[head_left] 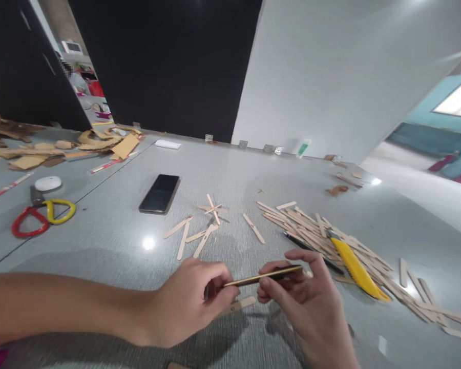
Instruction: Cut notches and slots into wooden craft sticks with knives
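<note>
My left hand (190, 300) and my right hand (303, 302) are both closed on one thin wooden stick (263, 275), seen edge-on and held level just above the grey table (234, 169). The left fingers pinch its left end, the right fingers its right half. Another flat stick (238, 306) lies on the table under my hands. A pile of wooden sticks (330, 238) lies to the right, with a yellow-handled knife (355, 266) and a dark pen (311, 251) on it.
Loose sticks (194, 236), some crossed, lie ahead near a black phone (160, 193). Red-and-yellow scissors (42, 215) and a white disc (48, 183) sit at the left. Cardboard scraps (100, 143) cover the far left corner. A white wall rises behind the table.
</note>
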A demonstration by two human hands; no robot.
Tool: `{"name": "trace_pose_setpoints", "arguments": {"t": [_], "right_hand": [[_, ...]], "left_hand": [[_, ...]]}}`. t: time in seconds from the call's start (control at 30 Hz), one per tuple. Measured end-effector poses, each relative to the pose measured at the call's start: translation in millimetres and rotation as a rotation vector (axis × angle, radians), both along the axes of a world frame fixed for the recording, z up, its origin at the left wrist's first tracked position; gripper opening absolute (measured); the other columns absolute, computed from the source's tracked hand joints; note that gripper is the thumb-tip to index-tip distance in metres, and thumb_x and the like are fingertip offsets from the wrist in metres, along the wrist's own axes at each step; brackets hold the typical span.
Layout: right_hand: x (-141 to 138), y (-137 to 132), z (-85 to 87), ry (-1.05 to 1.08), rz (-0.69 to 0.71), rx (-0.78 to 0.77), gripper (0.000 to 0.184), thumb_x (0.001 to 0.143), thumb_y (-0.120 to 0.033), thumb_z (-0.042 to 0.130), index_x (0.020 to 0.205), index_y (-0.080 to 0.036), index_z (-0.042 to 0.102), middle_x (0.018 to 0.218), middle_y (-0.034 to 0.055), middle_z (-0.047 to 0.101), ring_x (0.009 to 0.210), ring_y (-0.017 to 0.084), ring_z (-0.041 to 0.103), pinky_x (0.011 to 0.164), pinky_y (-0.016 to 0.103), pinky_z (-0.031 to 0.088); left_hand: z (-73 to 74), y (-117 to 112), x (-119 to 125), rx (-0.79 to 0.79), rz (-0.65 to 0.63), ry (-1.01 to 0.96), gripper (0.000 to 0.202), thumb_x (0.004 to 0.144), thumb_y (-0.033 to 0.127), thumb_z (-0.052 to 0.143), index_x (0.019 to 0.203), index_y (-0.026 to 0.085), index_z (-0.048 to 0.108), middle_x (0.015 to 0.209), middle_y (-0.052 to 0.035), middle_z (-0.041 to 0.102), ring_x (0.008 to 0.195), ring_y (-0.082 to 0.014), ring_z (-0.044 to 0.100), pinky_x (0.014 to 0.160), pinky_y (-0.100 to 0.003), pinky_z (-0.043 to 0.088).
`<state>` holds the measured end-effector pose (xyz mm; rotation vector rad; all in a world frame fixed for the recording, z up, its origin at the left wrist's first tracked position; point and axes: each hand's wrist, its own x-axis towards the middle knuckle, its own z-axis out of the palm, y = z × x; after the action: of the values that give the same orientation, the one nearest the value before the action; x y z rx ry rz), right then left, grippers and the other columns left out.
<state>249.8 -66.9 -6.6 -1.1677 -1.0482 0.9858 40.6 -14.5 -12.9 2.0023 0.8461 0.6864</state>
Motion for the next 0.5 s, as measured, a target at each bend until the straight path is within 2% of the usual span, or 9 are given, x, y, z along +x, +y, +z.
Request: {"name": "trace_pose_setpoints", "arguments": {"t": [0.17,0.3,0.43,0.5], "right_hand": [[-1.9,0.1,-1.9,-0.026,0.009,0.014,0.034,0.088,-0.031,0.085,0.099,-0.027,0.053,0.082,-0.0023,0.077,0.062,0.014,0.073,0.061,0.026,0.063],[-7.0,-1.5,1.4,0.005,-0.045,-0.008,0.034,0.088,-0.032,0.085,0.1,-0.027,0.054,0.081,-0.0026,0.076,0.063,0.014,0.073,0.062,0.027,0.063],[-5.1,-2.3,1.2,-0.005,0.016,-0.018,0.035,0.088,-0.033,0.085,0.1,-0.027,0.052,0.085,-0.0009,0.076,0.064,0.016,0.074,0.062,0.028,0.064],[-2.5,-2.5,0.1,-0.012,0.02,-0.008,0.038,0.09,-0.033,0.084,0.108,-0.029,0.051,0.087,-0.0007,0.075,0.065,0.016,0.074,0.062,0.029,0.064]], "left_hand": [[-2.8,-2.7,-0.1,0.024,-0.018,-0.019,0.015,0.091,0.024,0.067,0.079,0.019,0.058,0.065,0.0067,0.058,0.058,-0.0075,0.049,0.056,-0.02,0.036],[-8.2,-1.7,-0.8,0.063,-0.028,-0.038,0.021,0.096,0.024,0.06,0.077,0.02,0.053,0.062,0.0069,0.054,0.055,-0.0072,0.046,0.055,-0.02,0.033],[-9.7,-0.9,-1.1,0.086,-0.02,-0.033,0.021,0.096,0.021,0.059,0.076,0.019,0.053,0.06,0.007,0.052,0.054,-0.007,0.045,0.054,-0.021,0.032],[-8.1,-2.1,-1.4,0.068,-0.022,-0.034,0.02,0.096,0.021,0.059,0.076,0.019,0.055,0.06,0.007,0.053,0.053,-0.007,0.045,0.054,-0.021,0.032]]}}
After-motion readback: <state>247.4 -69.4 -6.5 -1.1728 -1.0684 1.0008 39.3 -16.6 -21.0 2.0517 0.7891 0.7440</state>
